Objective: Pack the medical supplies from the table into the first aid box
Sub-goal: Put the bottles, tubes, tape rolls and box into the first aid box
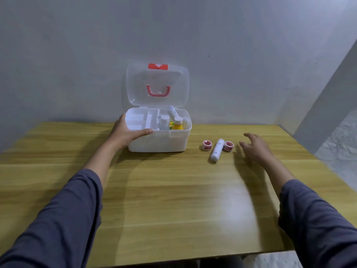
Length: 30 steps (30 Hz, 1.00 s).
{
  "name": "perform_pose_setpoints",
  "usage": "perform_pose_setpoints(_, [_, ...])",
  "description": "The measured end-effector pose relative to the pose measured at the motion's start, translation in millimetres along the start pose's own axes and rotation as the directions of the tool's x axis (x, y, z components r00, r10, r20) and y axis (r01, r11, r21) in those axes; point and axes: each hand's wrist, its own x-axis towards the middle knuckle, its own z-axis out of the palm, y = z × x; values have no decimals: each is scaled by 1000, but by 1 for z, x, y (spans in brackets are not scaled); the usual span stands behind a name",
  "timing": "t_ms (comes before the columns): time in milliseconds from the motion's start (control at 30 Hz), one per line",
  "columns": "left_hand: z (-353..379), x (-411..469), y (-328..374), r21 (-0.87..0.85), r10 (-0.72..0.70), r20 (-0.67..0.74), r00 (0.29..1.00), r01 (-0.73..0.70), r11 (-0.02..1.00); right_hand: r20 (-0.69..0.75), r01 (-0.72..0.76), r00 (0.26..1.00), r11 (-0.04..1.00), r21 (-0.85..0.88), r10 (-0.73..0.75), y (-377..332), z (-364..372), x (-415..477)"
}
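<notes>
White plastic makes up the first aid box, which stands on the far middle of a wooden table, close to a grey wall. Its clear lid is raised upright, showing a pink handle and a red latch with a white cross at the top edge. Inside, a white divided tray fills the left part; the right part holds a white-capped bottle, a yellow bottle with a white cap and a white tube leaning toward the lid.

The left hand grips the box's near left corner, thumb laid along the front rim and fingers wrapped around the left side. The right hand hovers just above the table to the right of the loose supplies, fingers spread and holding nothing (it is blurred, so finer detail cannot be told). Both arms wear dark grey sleeves.

Three supplies lie on the table to the right of the box: a white roll in wrapping lying at a slant, a small red-and-white tape roll just to its left, and a second tape roll touching or nearly touching its right side, nearest the right hand's fingertips.
</notes>
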Motion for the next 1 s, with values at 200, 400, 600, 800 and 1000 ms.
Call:
perform_pose_setpoints(200, [-1, 0, 2, 30, -22, 1, 1000, 22, 999, -17, 28, 999, 1000, -4, -28, 31, 6, -28])
perform_pose_setpoints(400, [-2, -2, 6, 48, -36, 11, 999, 36, 998, 29, 281, 957, 948, 148, -288, 23, 12, -62])
perform_pose_setpoints(600, [-1, -4, 6, 50, -42, 7, 999, 42, 998, 205, 485, 838, 863, 142, -505, 2, 25, -63])
perform_pose_setpoints(800, [0, -4, 6, 60, -53, 5, 999, 53, 997, 322, 516, 802, 855, 52, -503, -12, 29, -38])
perform_pose_setpoints(1000, [0, -3, 4, 41, -26, -1, 1000, 26, 999, 305, 566, 794, 823, -53, -527, -24, 31, -19])
